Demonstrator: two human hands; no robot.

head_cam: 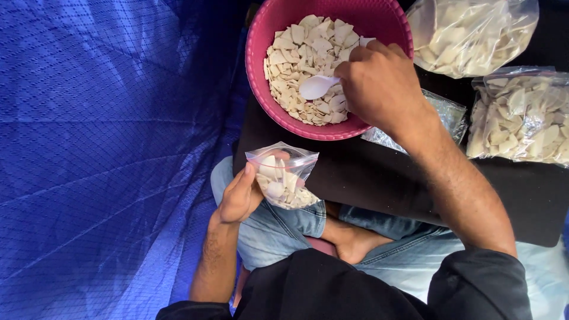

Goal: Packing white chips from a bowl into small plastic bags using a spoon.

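So the right hand is curled shut around the handle of a white plastic spoon, with the spoon's bowl resting on the pale chips at roughly the middle of the pink basin. The chips are flat, off-white, broken pieces, and the basin is filled pretty well with them. The basin is sat at 12 o'clock in the view, on a dark mat that's laid over the lap.

Down at about 7 o'clock from the basin, a small clear zip bag is pinched in the left hand, thumb on the near side and fingers behind it, mouth held open and facing up. It's already partly filled with the same pale pieces. It's held just over a knee in blue jeans.

Out at 1 to 3 o'clock, two filled clear bags of the same chips are lying on the mat, well apart from the left hand. A flat, empty-looking clear bag is tucked just beside the basin, partly hidden under the right forearm. Everything on the left side is covered by a blue tarp.
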